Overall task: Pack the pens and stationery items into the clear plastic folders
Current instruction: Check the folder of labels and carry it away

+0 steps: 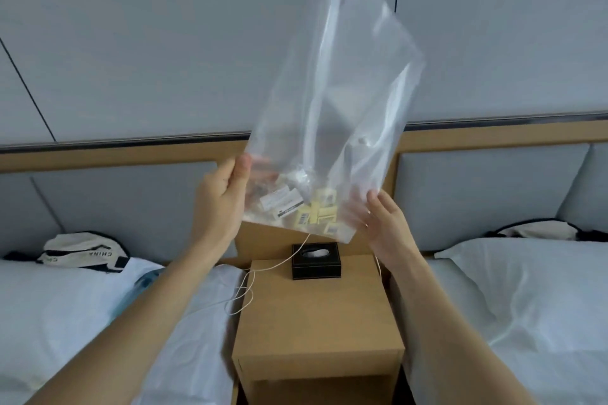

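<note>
Fingers of the left hand point(218, 199) are pinching the folder's point(332, 128) lower left edge; the right hand point(383, 223), fingers straight, is supporting its lower right corner, above the nightstand point(316, 316).

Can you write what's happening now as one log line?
left hand grips clear folder | right hand open, touching it | small stationery items inside

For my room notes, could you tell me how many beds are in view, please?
2: one bed left of the wooden nightstand, one bed to its right.
</note>
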A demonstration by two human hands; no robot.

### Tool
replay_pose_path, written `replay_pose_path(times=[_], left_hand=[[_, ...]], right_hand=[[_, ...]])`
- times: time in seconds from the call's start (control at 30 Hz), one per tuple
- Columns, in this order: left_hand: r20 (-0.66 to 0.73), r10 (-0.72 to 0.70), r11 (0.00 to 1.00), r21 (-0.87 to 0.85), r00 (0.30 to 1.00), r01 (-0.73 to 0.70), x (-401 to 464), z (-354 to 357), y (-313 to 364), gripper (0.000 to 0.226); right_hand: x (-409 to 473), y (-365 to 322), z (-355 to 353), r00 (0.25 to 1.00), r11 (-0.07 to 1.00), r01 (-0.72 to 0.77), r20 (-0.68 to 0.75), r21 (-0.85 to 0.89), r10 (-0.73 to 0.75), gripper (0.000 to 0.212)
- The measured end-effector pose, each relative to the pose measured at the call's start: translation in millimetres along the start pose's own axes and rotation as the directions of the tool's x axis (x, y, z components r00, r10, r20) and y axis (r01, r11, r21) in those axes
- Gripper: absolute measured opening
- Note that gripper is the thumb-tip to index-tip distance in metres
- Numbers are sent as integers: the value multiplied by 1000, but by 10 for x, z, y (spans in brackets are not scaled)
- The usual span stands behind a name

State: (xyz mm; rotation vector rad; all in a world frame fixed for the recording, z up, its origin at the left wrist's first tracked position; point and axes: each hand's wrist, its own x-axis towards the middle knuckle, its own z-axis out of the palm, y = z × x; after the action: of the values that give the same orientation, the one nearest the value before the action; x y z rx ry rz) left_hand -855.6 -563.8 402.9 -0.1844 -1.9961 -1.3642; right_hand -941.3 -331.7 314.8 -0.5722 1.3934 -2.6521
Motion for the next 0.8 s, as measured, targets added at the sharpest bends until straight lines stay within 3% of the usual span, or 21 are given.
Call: replay_pose_path(times=[0.1, 0.23, 0.33, 0.47, 0.57, 0.63, 0.7, 0.8], left_hand=[[-37, 18, 999, 32, 999, -17, 62, 23, -10, 43], [0, -32, 980, 197, 999, 32, 163, 199, -244, 38], [18, -27, 971, 240, 999, 22, 128, 179, -332, 40], [16, 29, 969, 244, 999, -32, 45, 99, -193, 34], [-7, 25, 975, 223, 1000, -23, 72, 199, -242, 32], [5, -8, 987, 158, 1000, 7, 125, 203, -366, 45], [5, -36, 987, 154, 999, 35, 133, 148, -488, 56], [38, -58, 998, 32, 998, 57, 62, 53, -483, 44]], right_hand=[[-31, 45, 91, 999, 999, 28, 18, 38, -28, 24], [-16, 343, 56, 994, 998, -51, -97, 39, 54, 60], [-76, 407, 17, 991, 991, -77, -102, 105, 87, 61], [-96, 325, 21, 998, 996, -26, -63, 88, 31, 42], [-37, 349, 52, 987, 995, -78, -137, 65, 86, 61], [8, 352, 35, 995, 987, -40, -81, 159, 53, 52], [14, 269, 16, 995, 993, -55, -75, 109, 63, 35], [16, 93, -23, 999, 999, -37, -21, -14, 37, 20]])
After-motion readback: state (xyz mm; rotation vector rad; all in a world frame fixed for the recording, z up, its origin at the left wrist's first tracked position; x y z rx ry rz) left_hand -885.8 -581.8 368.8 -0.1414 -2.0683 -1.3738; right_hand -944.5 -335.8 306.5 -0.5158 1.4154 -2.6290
